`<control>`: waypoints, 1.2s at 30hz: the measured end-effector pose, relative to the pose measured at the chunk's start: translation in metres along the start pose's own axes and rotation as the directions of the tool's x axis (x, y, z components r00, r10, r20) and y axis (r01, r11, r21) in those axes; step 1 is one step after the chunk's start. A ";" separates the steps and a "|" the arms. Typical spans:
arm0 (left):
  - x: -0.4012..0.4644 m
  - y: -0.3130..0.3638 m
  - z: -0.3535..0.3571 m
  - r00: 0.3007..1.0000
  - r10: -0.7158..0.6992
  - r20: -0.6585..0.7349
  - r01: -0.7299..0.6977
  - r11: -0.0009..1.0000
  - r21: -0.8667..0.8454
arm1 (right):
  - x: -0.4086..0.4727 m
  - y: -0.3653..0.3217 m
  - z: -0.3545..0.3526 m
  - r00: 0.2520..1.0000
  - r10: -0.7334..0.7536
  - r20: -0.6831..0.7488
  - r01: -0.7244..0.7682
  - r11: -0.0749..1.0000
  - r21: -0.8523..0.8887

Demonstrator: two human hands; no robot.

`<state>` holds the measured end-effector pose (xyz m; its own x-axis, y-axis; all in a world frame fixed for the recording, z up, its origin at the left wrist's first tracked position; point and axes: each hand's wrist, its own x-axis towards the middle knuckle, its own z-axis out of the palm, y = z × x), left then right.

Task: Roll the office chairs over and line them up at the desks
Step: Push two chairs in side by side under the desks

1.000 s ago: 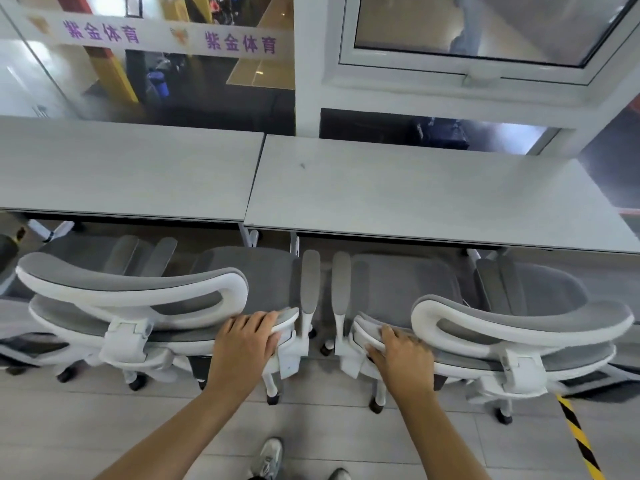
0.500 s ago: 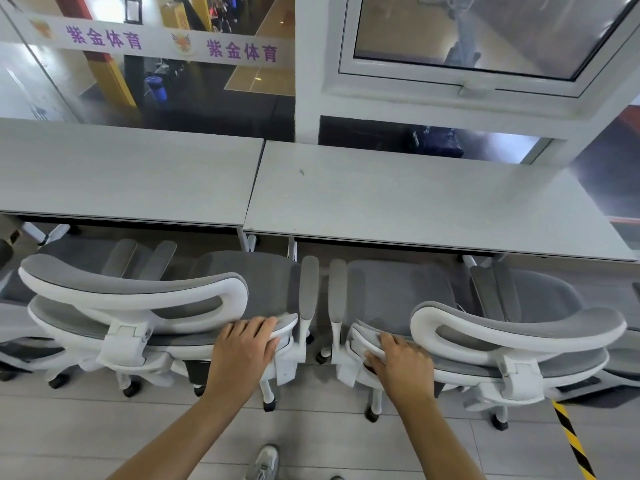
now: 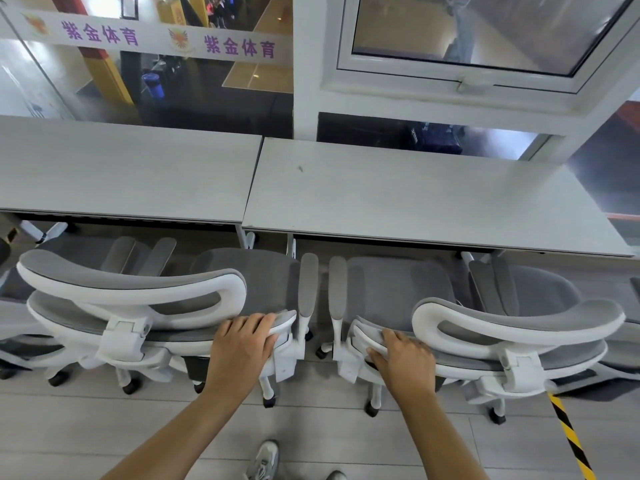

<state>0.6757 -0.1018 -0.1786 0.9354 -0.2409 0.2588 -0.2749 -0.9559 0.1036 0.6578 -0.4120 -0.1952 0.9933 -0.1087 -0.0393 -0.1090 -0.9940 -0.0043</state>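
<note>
Step in hand, by judgement: aligning two chairs at counter (image 3: 415, 202); left hand (image 3: 242, 344) fingers curled over left chair (image 3: 131, 306) backrest, lower centre; right hand (image 3: 403, 362) gripping right chair (image 3: 519, 327) backrest; next: push both squarely forward, seats under counter edge.

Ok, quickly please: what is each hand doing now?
Left hand: grips the left chair's backrest.
Right hand: grips the right chair's backrest.
</note>
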 end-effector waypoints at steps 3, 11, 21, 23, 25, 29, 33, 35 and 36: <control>0.000 0.000 0.000 1.000 -0.006 0.003 0.006 1.000 -0.001 | 0.000 -0.002 -0.003 1.000 0.004 -0.020 -0.004 1.000 0.004; 0.001 0.002 -0.005 1.000 0.002 0.010 -0.001 0.998 -0.063 | -0.004 -0.002 -0.008 0.993 -0.020 -0.116 0.036 0.990 0.139; 0.015 0.055 -0.044 0.972 0.234 -0.002 -0.229 0.952 -0.204 | -0.033 -0.015 -0.046 0.934 0.046 -0.354 0.075 0.945 0.319; 0.022 0.077 -0.057 0.953 0.303 -0.022 -0.301 0.930 -0.210 | -0.043 -0.011 -0.060 0.921 0.086 -0.379 0.042 0.947 0.317; 0.028 0.101 -0.068 0.932 0.360 -0.046 -0.361 0.908 -0.212 | -0.056 0.000 -0.075 0.902 0.132 -0.411 0.000 0.952 0.306; 0.028 0.157 -0.084 0.900 0.427 -0.083 -0.434 0.864 -0.257 | -0.091 0.040 -0.099 0.869 0.213 -0.446 -0.096 0.958 0.270; 0.018 0.226 -0.090 0.875 0.475 -0.089 -0.480 0.832 -0.278 | -0.130 0.101 -0.107 0.840 0.308 -0.447 -0.200 0.941 0.272; 0.010 0.263 -0.090 0.873 0.479 -0.096 -0.484 0.820 -0.306 | -0.151 0.136 -0.108 0.838 0.333 -0.432 -0.234 0.935 0.267; 0.005 0.281 -0.089 0.873 0.478 -0.096 -0.482 0.817 -0.317 | -0.162 0.153 -0.108 0.835 0.347 -0.427 -0.249 0.931 0.269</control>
<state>0.5835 -0.3564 -0.0623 0.6639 -0.6509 0.3682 -0.7459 -0.6115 0.2640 0.4846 -0.5477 -0.0817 0.8084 -0.4390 0.3922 -0.3589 -0.8956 -0.2628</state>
